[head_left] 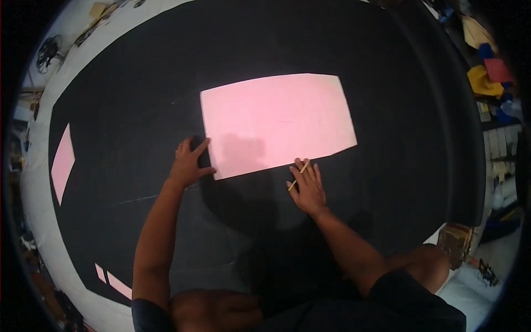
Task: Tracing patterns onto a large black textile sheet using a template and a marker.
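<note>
A large pink sheet, with slightly cut corners along its right side, lies flat on a broad spread of black material. My left hand is open at the sheet's left edge, its spread fingertips touching the edge near the lower left corner. Along the near edge rests my right hand, fingertips at the pink border. A thin yellow pencil-like stick runs slantwise between its fingers. Shadows from my head and arms fall across the sheet's lower left part and the black surface.
The black material forms a thick roll along the right. Another pink piece lies at the far left, and small pink strips lie at the lower left. Yellow, red and blue items crowd the right rim. A fan stands upper left.
</note>
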`<act>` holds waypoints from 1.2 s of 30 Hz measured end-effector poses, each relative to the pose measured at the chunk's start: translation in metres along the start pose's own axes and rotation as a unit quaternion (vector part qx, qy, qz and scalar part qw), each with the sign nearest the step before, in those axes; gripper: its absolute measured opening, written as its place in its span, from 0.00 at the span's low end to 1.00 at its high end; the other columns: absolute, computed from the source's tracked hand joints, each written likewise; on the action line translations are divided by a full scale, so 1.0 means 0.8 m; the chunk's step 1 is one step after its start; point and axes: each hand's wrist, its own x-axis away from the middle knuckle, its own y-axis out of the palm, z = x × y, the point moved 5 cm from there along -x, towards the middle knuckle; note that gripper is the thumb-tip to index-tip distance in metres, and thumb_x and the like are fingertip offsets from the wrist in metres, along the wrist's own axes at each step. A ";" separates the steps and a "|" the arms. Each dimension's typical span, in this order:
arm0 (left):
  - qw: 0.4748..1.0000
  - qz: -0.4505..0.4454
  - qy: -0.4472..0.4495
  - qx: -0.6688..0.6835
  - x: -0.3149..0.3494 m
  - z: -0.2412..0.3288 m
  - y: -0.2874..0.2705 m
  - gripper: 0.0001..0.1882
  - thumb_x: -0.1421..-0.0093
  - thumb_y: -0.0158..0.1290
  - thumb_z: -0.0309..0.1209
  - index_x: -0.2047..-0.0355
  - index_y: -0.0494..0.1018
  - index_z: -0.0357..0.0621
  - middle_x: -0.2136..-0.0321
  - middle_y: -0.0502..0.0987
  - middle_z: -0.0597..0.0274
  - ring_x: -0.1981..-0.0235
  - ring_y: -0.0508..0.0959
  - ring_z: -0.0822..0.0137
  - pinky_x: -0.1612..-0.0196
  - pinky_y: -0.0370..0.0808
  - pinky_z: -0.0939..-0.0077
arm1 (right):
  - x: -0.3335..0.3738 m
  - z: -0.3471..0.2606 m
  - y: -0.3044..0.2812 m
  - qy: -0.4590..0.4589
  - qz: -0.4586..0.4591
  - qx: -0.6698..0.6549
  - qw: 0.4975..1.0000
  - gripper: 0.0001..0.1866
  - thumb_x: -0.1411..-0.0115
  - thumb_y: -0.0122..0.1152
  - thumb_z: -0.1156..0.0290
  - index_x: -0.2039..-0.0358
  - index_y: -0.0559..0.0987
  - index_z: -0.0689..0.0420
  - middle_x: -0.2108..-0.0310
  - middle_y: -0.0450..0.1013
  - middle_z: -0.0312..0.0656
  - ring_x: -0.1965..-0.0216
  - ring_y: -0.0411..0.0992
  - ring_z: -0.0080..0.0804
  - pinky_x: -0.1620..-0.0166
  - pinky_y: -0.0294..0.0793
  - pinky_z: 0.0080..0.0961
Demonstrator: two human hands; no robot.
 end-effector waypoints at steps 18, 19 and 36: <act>1.000 -0.002 -0.024 -0.002 -0.009 0.006 0.008 0.52 0.57 0.72 0.52 0.32 0.61 0.64 0.32 0.55 0.45 0.30 0.54 0.42 0.32 0.55 0.44 | 0.003 0.003 -0.001 -0.011 -0.009 0.054 0.998 0.22 0.33 0.55 0.64 0.42 0.70 0.60 0.31 0.57 0.49 0.28 0.50 0.51 0.28 0.42 0.51; 1.000 -0.006 -0.025 -0.003 -0.009 0.008 0.007 0.52 0.58 0.72 0.52 0.32 0.61 0.64 0.32 0.54 0.46 0.30 0.53 0.42 0.32 0.55 0.43 | 0.003 0.004 -0.002 -0.008 -0.014 0.058 0.998 0.22 0.33 0.55 0.64 0.42 0.70 0.60 0.31 0.57 0.49 0.28 0.49 0.50 0.28 0.42 0.51; 0.999 -0.022 -0.038 -0.003 -0.009 0.010 0.004 0.54 0.59 0.73 0.51 0.32 0.60 0.66 0.33 0.55 0.44 0.30 0.53 0.42 0.33 0.56 0.37 | 0.000 0.002 -0.002 -0.001 -0.007 0.055 0.998 0.23 0.34 0.56 0.65 0.41 0.68 0.59 0.31 0.57 0.49 0.28 0.50 0.51 0.28 0.42 0.51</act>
